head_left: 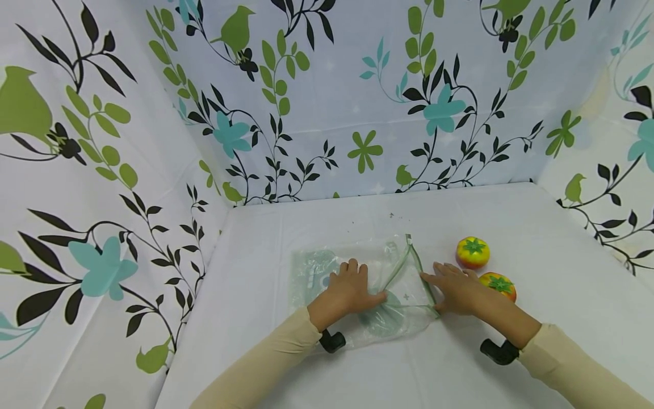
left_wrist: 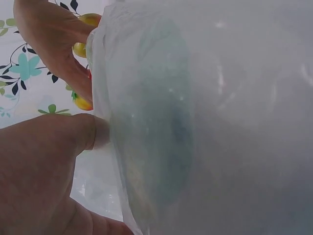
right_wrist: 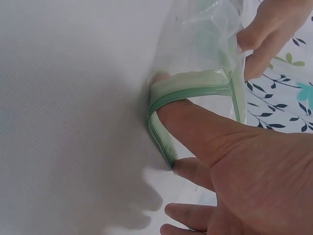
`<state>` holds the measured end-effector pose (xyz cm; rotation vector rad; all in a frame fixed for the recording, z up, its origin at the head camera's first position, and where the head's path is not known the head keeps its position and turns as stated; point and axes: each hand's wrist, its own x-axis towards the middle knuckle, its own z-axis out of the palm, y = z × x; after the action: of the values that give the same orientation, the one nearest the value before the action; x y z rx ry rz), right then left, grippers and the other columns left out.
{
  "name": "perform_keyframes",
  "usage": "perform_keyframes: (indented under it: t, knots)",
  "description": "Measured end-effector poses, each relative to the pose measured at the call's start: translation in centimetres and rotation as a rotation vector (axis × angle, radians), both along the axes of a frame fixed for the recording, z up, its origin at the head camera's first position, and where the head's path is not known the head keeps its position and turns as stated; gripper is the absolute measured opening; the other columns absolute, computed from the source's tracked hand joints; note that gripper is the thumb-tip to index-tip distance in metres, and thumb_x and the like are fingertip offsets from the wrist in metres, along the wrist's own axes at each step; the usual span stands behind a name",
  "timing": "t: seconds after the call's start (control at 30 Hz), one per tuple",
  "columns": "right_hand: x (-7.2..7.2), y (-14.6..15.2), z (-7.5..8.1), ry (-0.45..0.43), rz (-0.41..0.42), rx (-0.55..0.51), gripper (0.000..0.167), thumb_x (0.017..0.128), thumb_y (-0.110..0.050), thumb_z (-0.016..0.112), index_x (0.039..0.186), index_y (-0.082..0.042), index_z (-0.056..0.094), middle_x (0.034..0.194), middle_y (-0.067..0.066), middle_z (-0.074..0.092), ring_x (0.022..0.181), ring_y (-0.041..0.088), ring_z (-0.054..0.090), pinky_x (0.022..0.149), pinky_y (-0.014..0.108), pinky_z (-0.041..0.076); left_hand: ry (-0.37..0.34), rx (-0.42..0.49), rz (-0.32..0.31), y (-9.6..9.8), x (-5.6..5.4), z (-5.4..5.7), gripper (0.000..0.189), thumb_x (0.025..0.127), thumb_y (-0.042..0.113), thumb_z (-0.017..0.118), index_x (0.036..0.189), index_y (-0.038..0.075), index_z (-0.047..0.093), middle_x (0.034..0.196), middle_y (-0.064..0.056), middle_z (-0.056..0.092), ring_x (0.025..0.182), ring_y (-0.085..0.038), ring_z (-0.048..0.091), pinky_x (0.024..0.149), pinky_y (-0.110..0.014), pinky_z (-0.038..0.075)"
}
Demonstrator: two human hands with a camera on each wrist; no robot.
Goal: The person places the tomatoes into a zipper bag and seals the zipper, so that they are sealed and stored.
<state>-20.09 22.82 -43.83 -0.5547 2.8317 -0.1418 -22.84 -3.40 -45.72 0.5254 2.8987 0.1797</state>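
A clear plastic zip bag [head_left: 317, 272] with green strips along its mouth lies on the white table. My left hand [head_left: 349, 289] rests on it with spread fingers, the thumb pointing toward the mouth. In the left wrist view, the left thumb [left_wrist: 85, 129] touches the plastic. At the mouth is my right hand [head_left: 455, 288]; its thumb [right_wrist: 195, 122] reaches inside between the green strips [right_wrist: 190, 92], which stand apart. The right index finger [right_wrist: 193, 172] touches the strip's corner from outside, and the other fingers are extended.
Two yellow-red tomato-like fruits with green star tops lie right of the bag: one farther back [head_left: 472, 252], the other [head_left: 499, 285] partly behind the right hand. A patterned cloth [head_left: 317, 113] with leaves and birds hangs behind and beside the white table [head_left: 255, 255].
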Motion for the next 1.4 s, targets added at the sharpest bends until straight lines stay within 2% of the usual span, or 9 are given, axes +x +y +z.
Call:
perform_keyframes:
  t: [0.37, 0.73, 0.93, 1.17, 1.3, 1.4]
  knots:
    - [0.0, -0.1, 0.2, -0.010, 0.006, -0.017, 0.076, 0.087, -0.031, 0.087, 0.152, -0.007, 0.056, 0.157, 0.032, 0.046, 0.144, 0.054, 0.043, 0.111, 0.075, 0.034, 0.026, -0.008, -0.003, 0.0, 0.2, -0.1, 0.073, 0.097, 0.065, 0.057, 0.140, 0.006, 0.056, 0.143, -0.015, 0.048, 0.131, -0.033, 0.046, 0.099, -0.059, 0.048]
    - [-0.5, 0.5, 0.3, 0.022, 0.025, -0.052, 0.077, 0.084, -0.038, 0.089, 0.149, -0.007, 0.060, 0.152, 0.029, 0.053, 0.137, 0.050, 0.053, 0.102, 0.074, 0.045, 0.024, -0.033, -0.009, 0.1, -0.2, -0.6, 0.075, 0.097, 0.068, 0.053, 0.141, 0.007, 0.054, 0.142, -0.013, 0.046, 0.129, -0.031, 0.044, 0.095, -0.055, 0.047]
    - [-0.6, 1.2, 0.6, -0.005, -0.026, -0.137, 0.082, 0.086, -0.045, 0.086, 0.152, -0.007, 0.056, 0.153, 0.028, 0.052, 0.140, 0.050, 0.051, 0.104, 0.071, 0.045, -0.010, -0.031, -0.014, -0.1, -0.2, -0.3, 0.078, 0.097, 0.067, 0.052, 0.145, 0.006, 0.052, 0.145, -0.015, 0.045, 0.134, -0.033, 0.043, 0.099, -0.057, 0.046]
    - [-0.4, 2.5, 1.1, 0.080, -0.006, -0.262, 0.075, 0.089, -0.040, 0.085, 0.148, -0.002, 0.058, 0.144, 0.024, 0.061, 0.136, 0.047, 0.054, 0.107, 0.064, 0.047, -0.018, -0.024, -0.021, -0.3, -0.3, -0.2, 0.080, 0.097, 0.068, 0.052, 0.149, 0.007, 0.051, 0.151, -0.014, 0.043, 0.138, -0.033, 0.041, 0.102, -0.059, 0.045]
    - [-0.3, 3.4, 1.7, 0.055, -0.045, -0.326, 0.075, 0.093, -0.043, 0.080, 0.153, -0.005, 0.054, 0.150, 0.024, 0.056, 0.142, 0.048, 0.048, 0.111, 0.065, 0.043, -0.034, -0.010, -0.024, -0.4, -0.5, -0.2, 0.081, 0.096, 0.068, 0.053, 0.149, 0.007, 0.051, 0.152, -0.014, 0.043, 0.139, -0.033, 0.041, 0.103, -0.060, 0.045]
    - [-0.2, 4.3, 2.3, 0.049, -0.073, -0.352, 0.076, 0.094, -0.045, 0.079, 0.154, -0.006, 0.052, 0.150, 0.025, 0.055, 0.140, 0.049, 0.049, 0.109, 0.068, 0.044, -0.049, 0.006, -0.027, -0.5, -0.8, -0.3, 0.081, 0.097, 0.068, 0.053, 0.151, 0.007, 0.051, 0.152, -0.014, 0.042, 0.140, -0.034, 0.040, 0.104, -0.061, 0.044]
